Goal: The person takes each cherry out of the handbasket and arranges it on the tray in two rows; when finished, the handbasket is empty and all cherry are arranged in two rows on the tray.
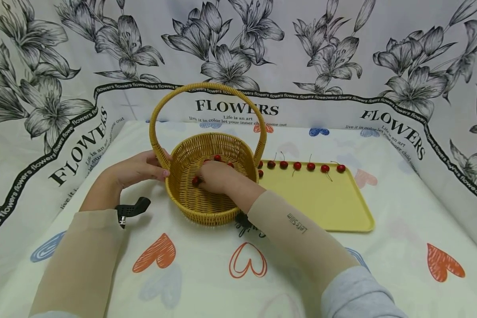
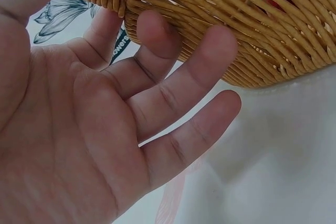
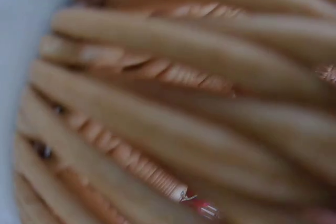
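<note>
A woven yellow basket (image 1: pixel 212 216) with a tall arched handle stands on the table. At its left side my left hand (image 1: pixel 137 170) grips the handle's base; in the left wrist view the thumb and index finger of this hand (image 2: pixel 105 108) are at the wicker (image 2: pixel 262 30), the other fingers loosely bent. My right hand (image 1: pixel 218 176) is inside the basket, its fingertips mostly hidden. A red cherry (image 1: pixel 196 181) shows beside its fingers, and another cherry (image 1: pixel 217 157) lies behind the hand. Blurred wicker (image 3: pixel 173 103) fills the right wrist view.
Right of the basket lies a yellow tray (image 1: pixel 310 198), with several stemmed cherries (image 1: pixel 297 165) in a row along its far edge. The basket overlaps the view of its left end. A white cloth with heart prints (image 1: pixel 159 254) covers the table; a flowered cloth hangs behind.
</note>
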The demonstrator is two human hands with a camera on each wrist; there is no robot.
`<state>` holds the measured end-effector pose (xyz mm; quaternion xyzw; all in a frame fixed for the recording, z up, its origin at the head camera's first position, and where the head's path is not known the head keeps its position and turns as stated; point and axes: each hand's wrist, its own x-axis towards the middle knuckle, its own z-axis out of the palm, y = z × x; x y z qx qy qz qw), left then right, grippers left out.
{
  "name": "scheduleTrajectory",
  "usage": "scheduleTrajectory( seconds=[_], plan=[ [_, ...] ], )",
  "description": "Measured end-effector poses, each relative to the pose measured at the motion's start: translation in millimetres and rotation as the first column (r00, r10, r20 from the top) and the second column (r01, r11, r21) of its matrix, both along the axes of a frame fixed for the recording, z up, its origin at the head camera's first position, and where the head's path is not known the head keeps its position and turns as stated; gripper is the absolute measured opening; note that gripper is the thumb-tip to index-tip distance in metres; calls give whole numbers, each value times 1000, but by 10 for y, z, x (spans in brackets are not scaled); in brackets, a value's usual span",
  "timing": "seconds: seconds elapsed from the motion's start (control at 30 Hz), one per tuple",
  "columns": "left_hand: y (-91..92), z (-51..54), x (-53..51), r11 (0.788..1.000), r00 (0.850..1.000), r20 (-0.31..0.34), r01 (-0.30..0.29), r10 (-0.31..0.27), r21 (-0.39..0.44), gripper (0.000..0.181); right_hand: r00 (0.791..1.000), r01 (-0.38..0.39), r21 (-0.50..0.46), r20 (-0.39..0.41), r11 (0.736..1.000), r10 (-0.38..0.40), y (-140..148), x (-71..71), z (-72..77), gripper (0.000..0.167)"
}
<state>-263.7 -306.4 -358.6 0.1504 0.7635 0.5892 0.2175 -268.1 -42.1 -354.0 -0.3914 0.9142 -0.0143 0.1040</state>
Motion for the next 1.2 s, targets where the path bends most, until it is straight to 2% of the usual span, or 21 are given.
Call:
scheduleTrajectory(
  seconds=[0.27, 0.57, 0.7, 0.83, 1.03, 1.2],
  plan=[
    [21, 5, -3, 1000, 1000, -4, 9, -9, -1, 33, 999, -47, -61, -31, 997, 45, -28, 5, -3, 23],
    [25, 26, -13, 1000, 1000, -11, -7, 6, -26, 36, 998, -54, -91, 18, 994, 56, -4, 25, 45, 20],
    [22, 18, -22, 999, 1000, -11, -3, 3, -38, 36, 998, -56, -92, 14, 994, 57, 60, 90, 136, 20],
    [17, 8, -22, 1000, 1000, -8, 11, -11, -28, 36, 998, -34, -132, 47, 991, 40, 158, 211, 292, 19],
    [-14, -13, -18, 1000, 1000, -20, 17, -17, -11, 35, 996, -24, -260, 79, 965, 46, 345, 349, 433, 17],
    [-10, -21, -30, 1000, 1000, -18, 17, -17, -15, 35, 996, 23, -384, 90, 923, 13, 566, 412, 505, 21]
  ],
)
